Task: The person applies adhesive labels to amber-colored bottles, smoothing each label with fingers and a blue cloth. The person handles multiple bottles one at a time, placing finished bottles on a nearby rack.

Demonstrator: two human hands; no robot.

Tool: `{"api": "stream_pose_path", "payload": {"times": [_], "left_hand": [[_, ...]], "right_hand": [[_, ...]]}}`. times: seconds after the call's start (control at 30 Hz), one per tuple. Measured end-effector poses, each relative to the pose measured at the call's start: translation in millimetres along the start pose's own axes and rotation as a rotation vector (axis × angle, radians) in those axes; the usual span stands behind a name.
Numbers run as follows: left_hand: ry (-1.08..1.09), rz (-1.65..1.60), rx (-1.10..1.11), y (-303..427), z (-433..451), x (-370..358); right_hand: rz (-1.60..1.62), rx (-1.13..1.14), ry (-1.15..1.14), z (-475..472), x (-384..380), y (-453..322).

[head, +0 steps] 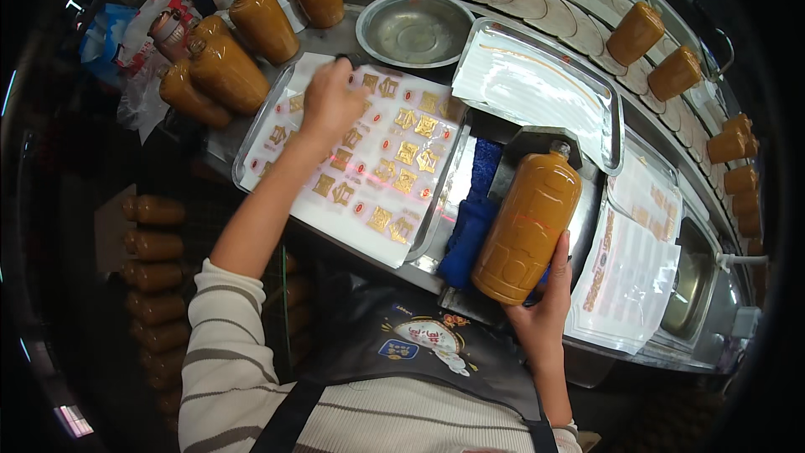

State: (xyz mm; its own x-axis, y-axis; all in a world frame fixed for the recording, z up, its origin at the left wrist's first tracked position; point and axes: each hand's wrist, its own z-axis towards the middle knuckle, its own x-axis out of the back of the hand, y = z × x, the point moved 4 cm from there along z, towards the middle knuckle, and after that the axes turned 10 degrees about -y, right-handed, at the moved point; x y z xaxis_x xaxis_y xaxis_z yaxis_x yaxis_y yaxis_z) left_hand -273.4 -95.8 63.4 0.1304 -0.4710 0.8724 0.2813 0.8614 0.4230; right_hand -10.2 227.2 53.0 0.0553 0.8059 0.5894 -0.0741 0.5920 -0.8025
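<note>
My left hand [333, 100] is over the upper left of a white sheet [393, 251] of gold characters and small red oval decals, which lies on a metal tray [238, 167]. Its fingers are bent downwards, and a small dark thing shows by the fingertips; whether they hold anything is hidden. My right hand [548, 305] grips the lower end of a glossy brown bottle [528, 226] with raised relief, the thumb along its side. The bottle lies tilted, its neck up against a dark metal rest [534, 135]. A blue cloth [465, 239] lies left of it.
Several brown bottles [229, 72] stand beyond the tray at left. Behind are a metal basin [415, 28] and a tray [619, 132] with wet white sheets. More decal sheets [629, 283] lie at right, near a sink [692, 289]. A curved conveyor [566, 25] carries bottles.
</note>
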Motion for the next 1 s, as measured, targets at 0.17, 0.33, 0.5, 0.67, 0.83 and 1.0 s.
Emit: {"api": "stream_pose_path", "payload": {"times": [0.17,0.33,0.5,0.67,0.83,1.0], "left_hand": [[-0.133,-0.050,-0.037,-76,49,-6],[-0.231,-0.485,0.111,-88,61,-17],[-0.196,-0.620,0.062,-81,58,-17],[-0.035,-0.711,0.084,-89,53,-21],[0.069,-0.257,-0.261,-40,41,24],[0.007,-0.519,-0.222,-8,77,41]], "right_hand": [[-0.056,-0.037,-0.030,2,2,-2],[-0.059,-0.044,-0.019,-1,0,4],[0.005,-0.095,-0.030,-4,-1,10],[0.004,-0.050,-0.031,-3,-2,12],[0.012,-0.079,-0.037,-3,-2,14],[-0.026,-0.073,-0.057,-2,0,12]]}}
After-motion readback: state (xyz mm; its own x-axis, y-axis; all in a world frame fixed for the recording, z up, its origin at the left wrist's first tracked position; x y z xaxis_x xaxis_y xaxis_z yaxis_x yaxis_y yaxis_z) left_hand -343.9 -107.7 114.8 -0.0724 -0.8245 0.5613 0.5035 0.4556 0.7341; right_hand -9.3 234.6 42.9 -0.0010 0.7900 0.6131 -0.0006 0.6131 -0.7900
